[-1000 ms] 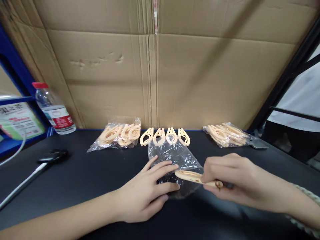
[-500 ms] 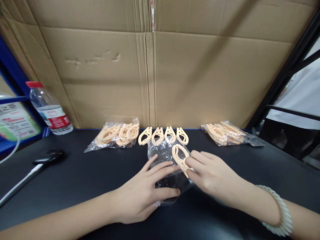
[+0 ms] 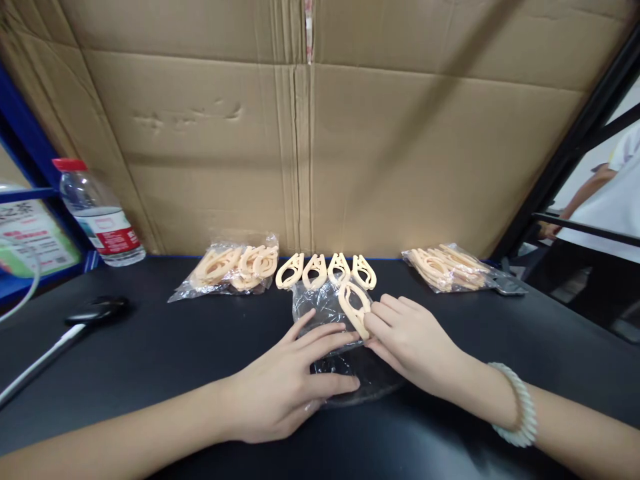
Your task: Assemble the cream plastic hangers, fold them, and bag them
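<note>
A clear plastic bag [image 3: 320,307] lies in front of me on the black table. My left hand [image 3: 295,373] rests on it from the left with its fingers spread flat, pressing the film down. On the bag's right part is a peach-coloured folded plastic hanger [image 3: 345,300], tilted, its loop pointing away from me. The fingers of my right hand [image 3: 405,333] pinch its near end; the fingertips are partly hidden. Just behind the bag stands a row of several like hangers [image 3: 315,272], whose lower edges the film partly overlaps.
Bagged hangers [image 3: 225,267] lie at the back left, and another filled bag [image 3: 445,267] at the back right. A water bottle [image 3: 103,217] and a black device with a white cable [image 3: 97,311] are on the left. Cardboard [image 3: 400,147] walls the back; a person stands beyond the right frame.
My right hand has moved a little left and away from me with the hanger, which now sits nearer the row. My left hand stays in place. At the right, a person's arm has appeared.
</note>
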{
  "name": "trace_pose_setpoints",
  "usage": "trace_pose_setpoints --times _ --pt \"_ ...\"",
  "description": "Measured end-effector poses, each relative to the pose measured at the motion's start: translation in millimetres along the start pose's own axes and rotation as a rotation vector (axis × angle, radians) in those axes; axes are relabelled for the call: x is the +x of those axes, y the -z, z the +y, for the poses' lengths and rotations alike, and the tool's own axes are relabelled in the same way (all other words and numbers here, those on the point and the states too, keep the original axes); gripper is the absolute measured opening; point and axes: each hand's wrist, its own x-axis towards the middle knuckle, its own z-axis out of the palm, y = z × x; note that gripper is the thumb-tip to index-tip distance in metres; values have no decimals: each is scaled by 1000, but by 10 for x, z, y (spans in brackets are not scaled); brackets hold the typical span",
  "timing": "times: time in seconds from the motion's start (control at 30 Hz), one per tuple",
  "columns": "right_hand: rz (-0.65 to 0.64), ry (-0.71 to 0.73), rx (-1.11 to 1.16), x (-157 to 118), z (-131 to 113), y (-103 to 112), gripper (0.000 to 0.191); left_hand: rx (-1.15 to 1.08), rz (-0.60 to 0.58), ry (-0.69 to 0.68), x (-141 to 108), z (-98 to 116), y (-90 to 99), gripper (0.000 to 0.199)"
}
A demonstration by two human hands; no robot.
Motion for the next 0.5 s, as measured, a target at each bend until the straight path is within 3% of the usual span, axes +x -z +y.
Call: trace_pose_setpoints --times 0.13,0.2,0.3,0.43,0.5 --pt "-112 40 441 28 169 83 16 -15 8 -4 5 2 5 61" --pt "-86 28 587 57 350 61 11 -17 8 -7 2 3 4 60" --pt "39 -43 437 154 684 -142 24 -22 14 -13 -9 -1 -9 52" --pt "-125 11 170 395 1073 -548 68 -38 53 -19 -29 -23 -53 43" --pt "-224 20 138 531 1201 -705 78 -39 63 -16 -34 -31 -65 43"
